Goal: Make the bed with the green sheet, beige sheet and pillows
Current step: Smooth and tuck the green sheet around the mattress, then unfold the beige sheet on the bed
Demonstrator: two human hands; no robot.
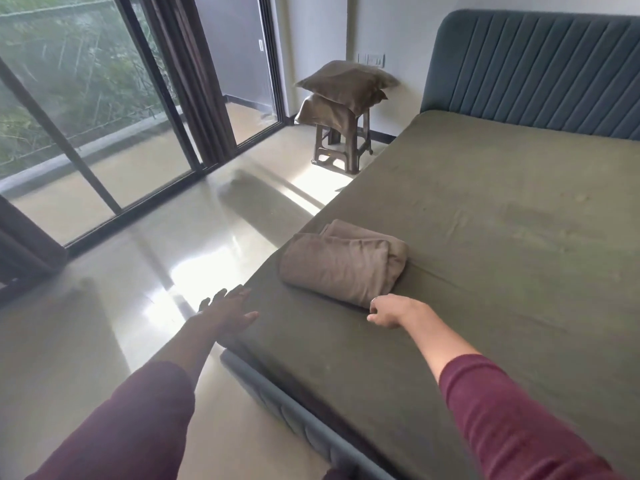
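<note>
Left hand [230,308] flat, fingers straight, at near-left bed corner on green sheet [467,237], already spread. Right hand [386,311] curled, empty, touching folded beige sheet [343,265]. Grip a loose edge, unfold toward headboard. Pillows [346,86] on far stool [341,140]. No writing legible.
</note>
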